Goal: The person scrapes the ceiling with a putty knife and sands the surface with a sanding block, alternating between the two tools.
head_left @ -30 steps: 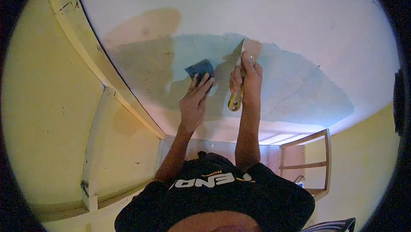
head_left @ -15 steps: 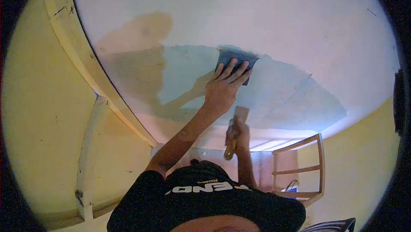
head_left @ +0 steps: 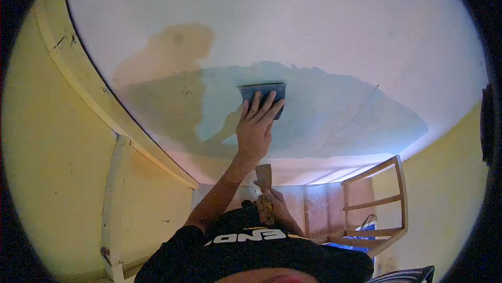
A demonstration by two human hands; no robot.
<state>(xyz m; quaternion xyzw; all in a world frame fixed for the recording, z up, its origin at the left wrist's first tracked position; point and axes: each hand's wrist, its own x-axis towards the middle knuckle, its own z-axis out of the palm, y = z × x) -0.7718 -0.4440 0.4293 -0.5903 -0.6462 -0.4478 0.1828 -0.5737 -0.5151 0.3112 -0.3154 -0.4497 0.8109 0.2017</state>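
Note:
My left hand (head_left: 253, 131) is pressing a dark blue, flat putty spreader (head_left: 262, 95) against a large white surface (head_left: 324, 21). Its fingers lie over the spreader's face, with the thumb mostly hidden. Around the tool is a broad blue-green patch (head_left: 334, 105) with a ragged upper edge and a thin crack line on its right side. Close to my chest, my right hand (head_left: 274, 202) grips a putty knife (head_left: 264, 176) by its handle, the blade pointing up and apart from the surface.
A dark-edged wooden beam (head_left: 83, 95) runs along the left side, beside a yellow wall (head_left: 63, 178) with a post (head_left: 115, 189). At right stands an open wooden frame (head_left: 402, 194) near another yellow wall (head_left: 444, 194). My shadow (head_left: 180, 48) falls on the white surface.
My left hand and the spreader have moved down and left, away from the patch's upper edge. My right hand has dropped toward my chest with the putty knife. The view has shifted slightly.

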